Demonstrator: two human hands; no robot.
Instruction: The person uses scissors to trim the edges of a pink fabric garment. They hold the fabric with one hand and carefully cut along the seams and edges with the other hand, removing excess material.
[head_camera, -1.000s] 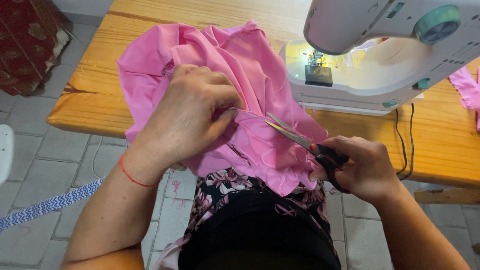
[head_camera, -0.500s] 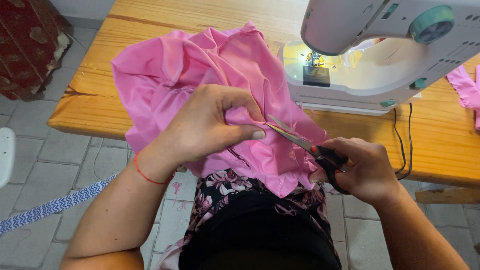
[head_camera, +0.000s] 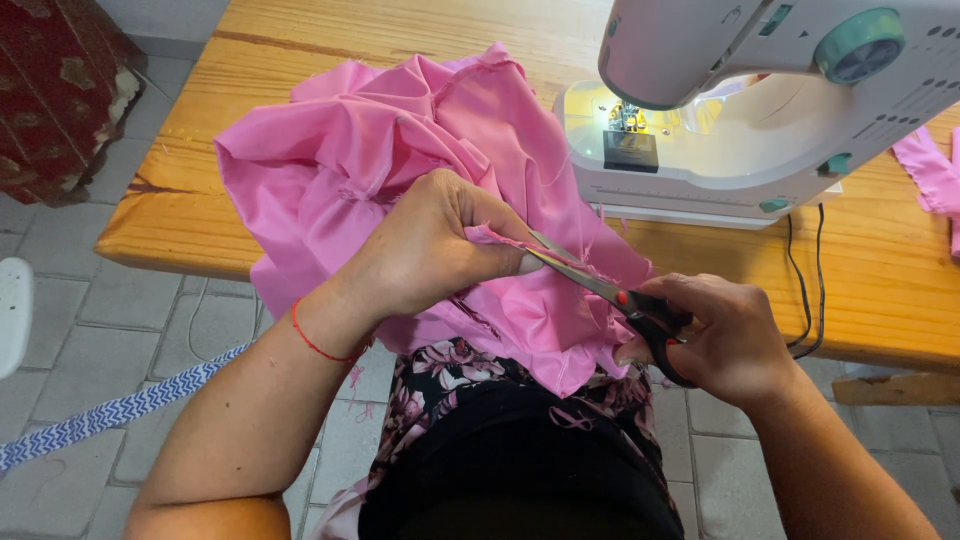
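Note:
A bunched pink cloth (head_camera: 400, 160) lies over the near edge of the wooden table (head_camera: 880, 270) and hangs down onto my lap. My left hand (head_camera: 430, 245) pinches a raised edge of the cloth between thumb and fingers. My right hand (head_camera: 725, 340) grips a pair of scissors (head_camera: 610, 295) with dark handles and a red pivot. The scissor blades point up and left along the pinched edge, their tips right by my left thumb. A thin red band sits on my left wrist.
A white sewing machine (head_camera: 760, 110) with a teal dial stands on the table at the right, its lamp lit; a black cord (head_camera: 810, 290) hangs off the table edge. More pink fabric (head_camera: 935, 175) lies far right. A dark red patterned cloth (head_camera: 55, 90) and a blue-white strap (head_camera: 110, 410) are over the tiled floor.
My left hand has shifted its hold on the cloth, moving right to pinch the edge at the blade tips. The view has drifted slightly; my right hand with the scissors stays in place.

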